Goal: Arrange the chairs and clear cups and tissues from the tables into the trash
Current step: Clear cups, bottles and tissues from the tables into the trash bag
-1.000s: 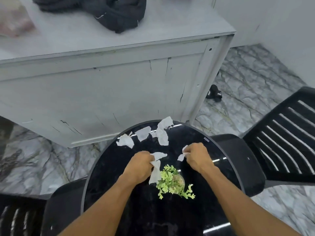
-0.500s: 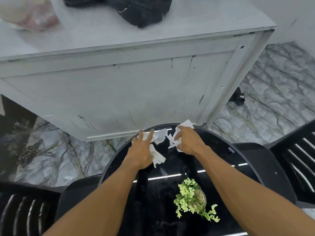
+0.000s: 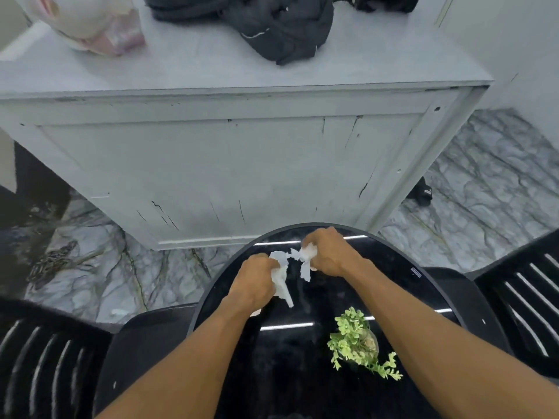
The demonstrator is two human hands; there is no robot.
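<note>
Over the far half of a round black glossy table (image 3: 402, 285), both my hands are closed on white tissues. My left hand (image 3: 254, 282) grips a bunch of tissue (image 3: 281, 281) that hangs down from its fist. My right hand (image 3: 331, 252) holds another crumpled wad of tissue (image 3: 307, 258), with a strip dangling. The two wads nearly touch between my fists. A black plastic chair (image 3: 526, 297) stands at the table's right, and another black chair (image 3: 45, 364) at its left, seat pushed under the rim.
A small green plant in a pot (image 3: 358, 343) sits on the table near my right forearm. A grey cabinet (image 3: 230, 164) stands right behind the table, carrying a black bag (image 3: 281, 25) and a plastic bag (image 3: 90, 25). The floor is grey marble (image 3: 490, 189).
The loose tissue pieces at the table's far edge have been gathered up. My hands went from flat on them to closed fists holding them, drawn slightly back toward me.
</note>
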